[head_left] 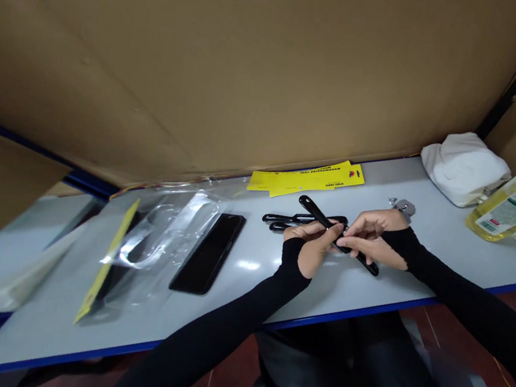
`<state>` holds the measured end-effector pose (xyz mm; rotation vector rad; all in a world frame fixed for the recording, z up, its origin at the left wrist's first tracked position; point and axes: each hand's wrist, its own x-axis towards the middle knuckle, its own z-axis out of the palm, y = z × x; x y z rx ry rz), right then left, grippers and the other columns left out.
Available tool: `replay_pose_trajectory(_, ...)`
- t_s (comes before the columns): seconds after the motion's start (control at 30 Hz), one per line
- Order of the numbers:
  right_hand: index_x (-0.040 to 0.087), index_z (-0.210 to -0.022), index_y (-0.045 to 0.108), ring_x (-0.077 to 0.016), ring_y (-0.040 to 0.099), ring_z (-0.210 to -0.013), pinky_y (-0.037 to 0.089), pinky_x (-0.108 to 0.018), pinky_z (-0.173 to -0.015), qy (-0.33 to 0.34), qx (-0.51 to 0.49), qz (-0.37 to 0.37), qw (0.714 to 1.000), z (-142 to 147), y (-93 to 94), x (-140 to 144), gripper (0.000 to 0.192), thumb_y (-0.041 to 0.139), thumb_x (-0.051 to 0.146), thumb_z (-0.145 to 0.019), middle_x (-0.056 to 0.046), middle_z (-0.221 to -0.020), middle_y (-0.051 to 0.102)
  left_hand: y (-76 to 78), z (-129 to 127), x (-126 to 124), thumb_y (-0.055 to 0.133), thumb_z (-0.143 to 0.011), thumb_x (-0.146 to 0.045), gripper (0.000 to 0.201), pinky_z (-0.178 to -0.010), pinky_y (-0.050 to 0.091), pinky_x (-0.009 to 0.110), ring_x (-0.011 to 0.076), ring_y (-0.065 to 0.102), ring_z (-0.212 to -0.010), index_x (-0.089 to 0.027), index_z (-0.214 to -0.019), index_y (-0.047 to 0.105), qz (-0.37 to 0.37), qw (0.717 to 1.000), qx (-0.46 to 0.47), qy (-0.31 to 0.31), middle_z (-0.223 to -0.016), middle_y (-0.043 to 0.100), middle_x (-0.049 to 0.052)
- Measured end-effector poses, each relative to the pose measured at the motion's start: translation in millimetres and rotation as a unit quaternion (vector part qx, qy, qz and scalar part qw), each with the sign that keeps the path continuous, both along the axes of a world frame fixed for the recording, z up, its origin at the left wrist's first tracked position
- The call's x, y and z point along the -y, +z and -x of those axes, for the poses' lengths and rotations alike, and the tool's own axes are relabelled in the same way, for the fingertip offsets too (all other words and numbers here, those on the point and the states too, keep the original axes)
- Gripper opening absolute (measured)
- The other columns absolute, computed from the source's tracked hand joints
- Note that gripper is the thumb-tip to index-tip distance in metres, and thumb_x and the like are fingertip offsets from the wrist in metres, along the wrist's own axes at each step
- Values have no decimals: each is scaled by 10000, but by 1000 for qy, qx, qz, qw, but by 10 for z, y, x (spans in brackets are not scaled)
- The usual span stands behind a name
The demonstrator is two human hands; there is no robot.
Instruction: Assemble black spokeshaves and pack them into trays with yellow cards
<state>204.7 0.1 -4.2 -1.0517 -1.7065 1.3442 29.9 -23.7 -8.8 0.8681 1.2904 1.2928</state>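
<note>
Right of frame centre, our left hand (311,246) and right hand (370,235) pinched a black tool (319,215) above the table (420,267); its long axis ran upper left to lower right.

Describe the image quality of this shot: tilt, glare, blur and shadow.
Head view: the whole scene is tilted, the table edge running diagonally; soft glare patches show on the tabletop and the clear plastic packaging; the left edge is blurred; the left hand and right hand on the black tool are fairly sharp; below the table is dark.
</note>
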Motion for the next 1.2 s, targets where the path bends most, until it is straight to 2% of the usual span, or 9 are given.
replay_pose_trajectory(0.1,169,-780,707,-143,657,-539,424,-213,-412,-25,17,-87,996,1,-22,-27,446,913,564,-751,-47,-659,720,-24,-11,-19,986,-583,-385,365,-535,627,273,158,692,-525,-119,-794,852,9,1000,17,5,-722,792,66)
replay_pose_trajectory(0.27,196,-965,760,-108,641,-624,421,-222,-465,-16,34,-243,969,-33,-14,-62,378,876,529,-830,-52,-919,710,-14,-11,-17,978,-592,-397,338,-535,619,266,153,679,-517,-135,-761,849,-6,1000,12,4,-664,767,48)
replay_pose_trajectory(0.33,201,-895,778,-102,624,-634,422,-234,-482,-14,46,-292,955,-48,-13,-72,315,840,509,-879,-49,-919,692,15,-10,0,974,-609,-391,324,-538,616,262,150,676,-510,-134,-760,848,-6,1000,9,3,-659,765,49)
replay_pose_trajectory(0.43,206,-791,786,-100,596,-614,431,-244,-502,-30,48,-335,941,-59,-31,-90,303,845,489,-881,-28,-823,696,54,-10,27,971,-621,-380,317,-549,629,273,158,692,-524,-133,-781,851,1,1000,7,-3,-707,783,53)
replay_pose_trajectory(0.67,219,-863,834,-75,570,-569,459,-230,-512,-39,37,-399,915,-51,-62,-79,147,822,350,-927,-14,-815,754,63,-6,23,958,-633,-376,292,-577,650,290,191,742,-603,-140,-765,847,1,1000,-8,-6,-789,813,76)
replay_pose_trajectory(0.83,181,-752,768,-89,589,-558,446,-227,-473,-40,47,-344,937,-38,1,-33,243,838,368,-892,-23,-745,722,54,-8,21,959,-634,-365,306,-578,643,293,176,719,-580,-135,-804,851,-2,1000,-8,3,-742,795,59)
replay_pose_trajectory(1.0,169,-809,703,-94,613,-500,424,-186,-404,-39,15,-109,993,-32,132,45,281,862,400,-824,-1,-655,684,27,-30,66,979,-609,-382,331,-541,625,281,169,700,-581,-136,-789,850,-31,999,9,-12,-728,780,58)
replay_pose_trajectory(1.1,169,-974,717,-113,654,-479,442,-175,-347,-14,-23,4,1000,-38,226,80,341,860,433,-813,8,-694,696,21,-32,85,978,-607,-410,348,-536,619,280,177,705,-611,-144,-798,859,-42,999,6,-19,-767,793,71)
replay_pose_trajectory(1.2,151,-927,709,-151,714,-537,465,-179,-339,22,-42,52,998,-44,274,76,397,893,472,-783,-20,-709,717,27,-26,89,968,-617,-419,341,-538,615,281,164,687,-591,-150,-800,863,-38,999,-9,-23,-785,799,71)
